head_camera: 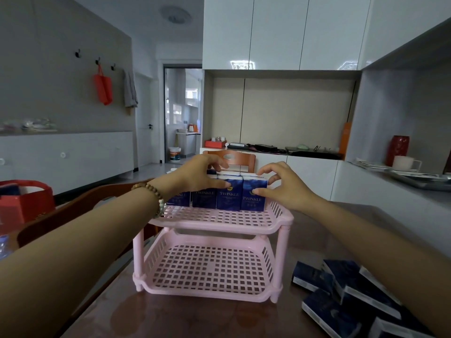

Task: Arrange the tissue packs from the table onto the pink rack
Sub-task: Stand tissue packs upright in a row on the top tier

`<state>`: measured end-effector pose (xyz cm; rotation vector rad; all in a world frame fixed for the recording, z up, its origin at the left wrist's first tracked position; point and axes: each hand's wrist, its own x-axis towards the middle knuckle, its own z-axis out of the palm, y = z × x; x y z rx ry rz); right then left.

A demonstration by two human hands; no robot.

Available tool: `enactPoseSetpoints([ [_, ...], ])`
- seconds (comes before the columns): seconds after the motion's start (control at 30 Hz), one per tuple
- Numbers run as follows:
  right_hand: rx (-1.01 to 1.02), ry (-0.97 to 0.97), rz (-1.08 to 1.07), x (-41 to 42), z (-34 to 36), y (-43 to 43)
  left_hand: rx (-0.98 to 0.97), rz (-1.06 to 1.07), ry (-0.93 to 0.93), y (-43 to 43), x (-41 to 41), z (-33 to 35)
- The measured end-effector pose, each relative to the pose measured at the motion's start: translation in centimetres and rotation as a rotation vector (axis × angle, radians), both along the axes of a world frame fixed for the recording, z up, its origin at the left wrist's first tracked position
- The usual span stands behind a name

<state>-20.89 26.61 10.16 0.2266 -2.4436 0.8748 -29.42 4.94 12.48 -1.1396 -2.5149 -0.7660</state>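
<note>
A pink two-tier rack (210, 286) stands on the brown table. Several dark blue tissue packs (228, 198) marked TWINKLE stand upright in a row at the back of its upper shelf. My left hand (197, 175) grips the middle packs, thumb on their fronts and fingers over their tops. My right hand (283, 182) pinches the rightmost pack (252, 200), thumb on its front; the fingers above are raised. The lower shelf holds nothing. More blue packs (346, 296) lie in a loose heap on the table at the lower right.
A red box (24, 201) sits on the left edge of the table. Wooden chairs (234, 162) stand behind and left of the rack. A counter with a white mug (405, 163) and a tray runs along the right.
</note>
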Motion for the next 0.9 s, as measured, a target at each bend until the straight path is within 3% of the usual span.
enactPoseSetpoints([
  [0.33, 0.052, 0.004, 0.034, 2.6, 1.7, -0.6, -0.014, 0.006, 0.076, -0.8, 2.6, 0.5],
  [0.57, 0.089, -0.026, 0.095, 10.6, 2.0, -1.0, -0.024, -0.069, 0.105, -1.5, 10.4, -1.3],
  [0.7, 0.125, -0.208, 0.123, 16.2, 0.0, -0.3, -0.015, -0.18, -0.038, -0.8, 15.8, -3.8],
  [0.9, 0.131, -0.569, 0.096, 21.1, -4.5, 2.2, -0.27, -0.286, -0.331, 1.7, 19.5, -8.3],
])
